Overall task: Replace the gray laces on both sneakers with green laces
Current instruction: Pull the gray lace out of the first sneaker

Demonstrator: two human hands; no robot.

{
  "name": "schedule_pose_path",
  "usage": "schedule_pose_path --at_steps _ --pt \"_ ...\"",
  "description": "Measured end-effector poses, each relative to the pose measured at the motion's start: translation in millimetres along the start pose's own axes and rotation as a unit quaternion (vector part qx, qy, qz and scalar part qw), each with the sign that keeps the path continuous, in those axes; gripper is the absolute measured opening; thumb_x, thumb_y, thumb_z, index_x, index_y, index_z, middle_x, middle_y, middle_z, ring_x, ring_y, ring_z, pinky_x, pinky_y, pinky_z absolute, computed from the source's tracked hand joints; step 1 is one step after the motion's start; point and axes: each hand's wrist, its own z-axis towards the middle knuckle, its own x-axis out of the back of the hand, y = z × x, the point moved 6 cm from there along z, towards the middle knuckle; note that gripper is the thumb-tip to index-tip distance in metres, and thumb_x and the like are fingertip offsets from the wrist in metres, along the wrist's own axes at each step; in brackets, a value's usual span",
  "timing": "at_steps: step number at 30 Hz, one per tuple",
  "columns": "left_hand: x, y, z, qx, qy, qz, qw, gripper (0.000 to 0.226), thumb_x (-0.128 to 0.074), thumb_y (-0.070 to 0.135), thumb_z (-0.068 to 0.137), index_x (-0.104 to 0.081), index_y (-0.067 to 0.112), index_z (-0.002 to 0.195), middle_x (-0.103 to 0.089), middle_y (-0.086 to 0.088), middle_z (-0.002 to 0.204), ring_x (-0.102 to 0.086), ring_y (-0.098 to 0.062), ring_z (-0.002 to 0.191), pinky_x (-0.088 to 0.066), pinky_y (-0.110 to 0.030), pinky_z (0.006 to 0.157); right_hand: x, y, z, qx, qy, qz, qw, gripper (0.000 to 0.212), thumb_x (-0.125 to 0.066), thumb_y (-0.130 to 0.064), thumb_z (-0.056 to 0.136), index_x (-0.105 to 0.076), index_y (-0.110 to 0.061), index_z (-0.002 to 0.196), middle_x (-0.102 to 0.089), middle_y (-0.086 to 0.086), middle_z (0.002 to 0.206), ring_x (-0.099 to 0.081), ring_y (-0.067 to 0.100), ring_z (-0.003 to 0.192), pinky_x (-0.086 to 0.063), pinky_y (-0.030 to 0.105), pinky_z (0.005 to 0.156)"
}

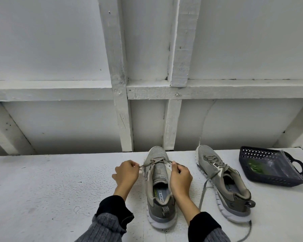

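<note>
Two gray sneakers stand on the white table [51,180], toes pointing far, heels near. The left sneaker [158,187] sits between the hands; its gray lace [150,163] remains only in the farthest eyelets, stretched crosswise over the tongue. The left hand [127,172] pinches one end just left of the shoe, and the right hand [180,175] pinches the other at the right eyelets — hands apart, each about equally close. Pulling out sideways, across the shoe's long axis, looks like what frees it. The right sneaker [222,186] is laced but untied. Green laces [255,167] lie bagged in the dark basket [269,179], far right — nearer the right hand.
</note>
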Motion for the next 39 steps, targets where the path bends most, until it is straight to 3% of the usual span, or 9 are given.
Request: schedule_pose_path --at_steps 5,8,10,12,15,20,27,34,39 --pt "-14.9 -15.4 -6.1 0.014 -0.048 0.044 0.998 0.017 -0.053 0.033 0.087 -0.066 0.028 0.077 -0.067 0.009 0.089 -0.053 -0.020 0.102 -0.027 -0.041 0.094 0.7 -9.5 -4.4 0.009 -0.009 -0.020 1.000 0.034 -0.055 -0.027 0.095 -0.061 -0.017 0.063 -0.060 0.006 0.071 -0.053 0.022 0.071 -0.034 0.029 0.063" --pt "-8.9 11.0 -8.3 -0.059 -0.012 -0.046 0.997 0.016 -0.056 0.037 0.091 -0.069 0.029 0.087 -0.067 0.014 0.091 -0.054 -0.012 0.095 -0.033 -0.036 0.093 3.7 -17.4 -5.5 0.007 -0.028 -0.045 0.999 0.041 -0.057 -0.028 0.094 -0.050 -0.015 0.056 -0.054 0.002 0.060 -0.047 0.017 0.061 -0.034 0.023 0.055" --pt "-8.5 29.7 -9.4 -0.094 -0.045 -0.161 0.981 0.014 -0.061 0.030 0.090 -0.070 0.023 0.082 -0.071 0.009 0.087 -0.061 -0.013 0.089 -0.043 -0.029 0.083 4.3 -23.9 -4.6 0.004 -0.056 -0.071 0.996 0.040 -0.058 -0.030 0.094 -0.051 -0.012 0.059 -0.052 -0.001 0.057 -0.045 0.014 0.057 -0.032 0.015 0.050" --pt "-12.3 42.1 -7.8 -0.094 -0.086 -0.186 0.974 0.013 -0.065 0.028 0.087 -0.071 0.018 0.082 -0.072 0.004 0.083 -0.063 -0.014 0.084 -0.048 -0.029 0.079 2.6 -30.0 -0.2 -0.006 -0.089 -0.109 0.990 0.031 -0.060 -0.034 0.092 -0.060 -0.009 0.073 -0.057 -0.002 0.066 -0.048 0.012 0.062 -0.033 0.018 0.050" --pt "-21.8 50.0 -3.2 -0.078 -0.112 -0.125 0.983 0.008 -0.071 0.027 0.081 -0.071 0.019 0.080 -0.070 0.003 0.081 -0.061 -0.012 0.082 -0.045 -0.024 0.073 -2.2 -39.9 10.7 -0.008 -0.120 -0.169 0.978 0.019 -0.065 -0.033 0.086 -0.062 -0.014 0.088 -0.063 -0.001 0.082 -0.056 0.020 0.078 -0.038 0.026 0.064" --pt "-24.8 46.7 0.2 -0.043 -0.100 -0.095 0.990 0.008 -0.073 0.018 0.076 -0.072 0.015 0.083 -0.068 -0.001 0.085 -0.057 -0.011 0.077 -0.038 -0.016 0.055 -13.6 -51.7 20.3 0.018 -0.157 -0.252 0.955 0.007 -0.066 -0.024 0.085 -0.066 -0.017 0.085 -0.069 0.007 0.095 -0.064 0.027 0.093 -0.047 0.027 0.076" --pt "-26.4 50.2 1.3 -0.038 -0.087 -0.031 0.995 0.019 -0.065 0.020 0.075 -0.065 0.001 0.074 -0.067 -0.017 0.085 -0.065 -0.033 0.086 -0.044 -0.026 0.064 -26.0 -54.6 17.2 0.053 -0.154 -0.382 0.910 0.020 -0.051 -0.015 0.091 -0.063 -0.010 0.106 -0.063 0.013 0.112 -0.060 0.034 0.104 -0.048 0.034 0.081" --pt "-29.4 62.0 1.4 -0.036 -0.084 0.052 0.994 0.027 -0.049 0.008 0.090 -0.053 0.003 0.116 -0.053 -0.017 0.127 -0.054 -0.037 0.115 -0.044 -0.035 0.086 -27.2 -56.7 8.2 0.101 -0.134 -0.415 0.894 0.020 -0.045 -0.014 0.096 -0.059 -0.007 0.109 -0.063 0.013 0.113 -0.060 0.032 0.103 -0.043 0.031 0.075" --pt "-30.5 55.3 -2.3 -0.040 -0.053 0.066 0.996 0.026 -0.049 0.010 0.091 -0.053 0.004 0.115 -0.054 -0.016 0.124 -0.056 -0.036 0.112 -0.043 -0.034 0.080 -23.4 -55.1 8.9 0.094 -0.130 -0.395 0.905 0.020 -0.049 -0.019 0.096 -0.061 -0.009 0.107 -0.064 0.012 0.110 -0.062 0.032 0.101 -0.045 0.031 0.076"
